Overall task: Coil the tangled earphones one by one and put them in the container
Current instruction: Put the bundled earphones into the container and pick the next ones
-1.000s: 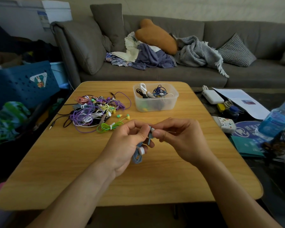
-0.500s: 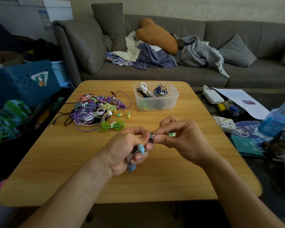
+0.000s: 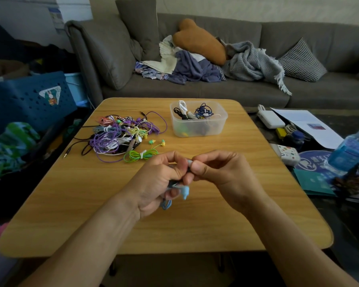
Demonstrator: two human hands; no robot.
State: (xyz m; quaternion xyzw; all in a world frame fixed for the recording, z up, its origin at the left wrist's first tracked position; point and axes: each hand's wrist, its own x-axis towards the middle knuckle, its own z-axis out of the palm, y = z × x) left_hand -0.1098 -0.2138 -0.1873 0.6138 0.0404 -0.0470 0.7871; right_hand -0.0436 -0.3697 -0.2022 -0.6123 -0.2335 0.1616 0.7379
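1. Left hand (image 3: 158, 181): fingers curled round a light-blue earphone (image 3: 184, 190), raised above the near middle of the wooden table (image 3: 247, 204). A blue earbud juts out below the fingers, and a loop of blue cable hangs beneath the palm.
2. Right hand (image 3: 220, 172): thumb and forefinger pinch a small pale part of the same earphone, just where it meets the left fingertips. The part is too blurred to identify; it may be a plug or a tie.
3. Tangled earphones (image 3: 120, 135): a heap of purple, white, yellow, pink and black cables on the far left of the table. A black cable trails from it toward the left edge and ends in a plug.
4. Green earphone (image 3: 140, 156): a coiled bundle bound with a white tie, touching the near edge of the heap, its two earbuds lying just beyond it.
5. Container (image 3: 199, 129): clear plastic, open-topped, at the far middle of the table and well apart from both hands. It holds coiled white, black and dark-blue earphones.
6. Grey sofa (image 3: 298, 94): behind the table, carrying cushions, a brown pillow and heaped cloth.
7. Blue bottle (image 3: 350, 150): at the right edge of the view, beyond the table, near papers (image 3: 307, 125).
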